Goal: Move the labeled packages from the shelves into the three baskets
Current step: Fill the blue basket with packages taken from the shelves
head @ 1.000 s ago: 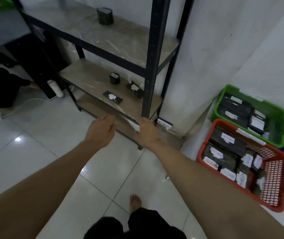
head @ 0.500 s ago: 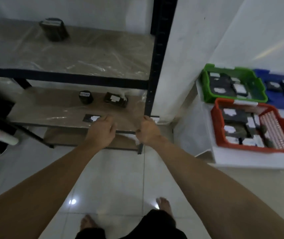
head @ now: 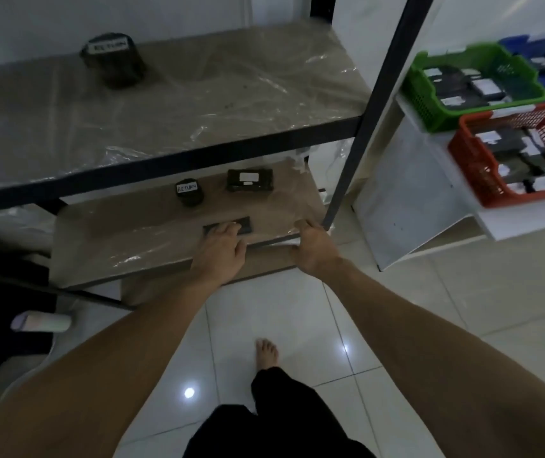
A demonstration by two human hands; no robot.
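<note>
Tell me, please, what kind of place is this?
Probably a small storeroom or parcel-sorting corner: a metal shelf rack holding dark packages, one labeled RETURN, and a green basket and a red basket full of labeled packages.

Open front of the lower shelf, boxed in above and at the right

The plastic-wrapped brown lower shelf board [head: 132, 233] is reachable from its front edge, where both hands sit: the left hand [head: 220, 251] fingers rest on a flat black labelled package [head: 244, 224], and the right hand [head: 314, 249] is at the edge near 3 o'clock. The black metal crossbar of the upper shelf [head: 165, 166] caps the gap overhead at 12 o'clock. The black upright post [head: 357, 143] blocks the right corner, just beside the right hand. A round dark package labelled RETURN [head: 190, 191] and a rectangular black package [head: 248, 180] stand further back, apart from each other.
</note>
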